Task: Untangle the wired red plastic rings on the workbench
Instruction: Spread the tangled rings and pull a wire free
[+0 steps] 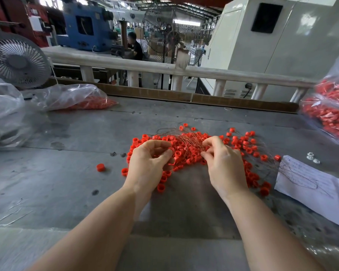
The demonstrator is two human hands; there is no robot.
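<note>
Heap of small red plastic rings (186, 153) at centre frame, spread flat on the grey workbench (67, 173) in a wide band running left to right. Short, open-ended cylinders, lying at mixed angles, some upright, some on their sides. Tangle of thin wires (186, 136) across the upper middle of the heap, threaded among the rings and looping out toward upper left. Looser scatter of rings at right, with fine wires trailing to the right edge. Single ring (100, 167) apart at left of the heap, upright.
</note>
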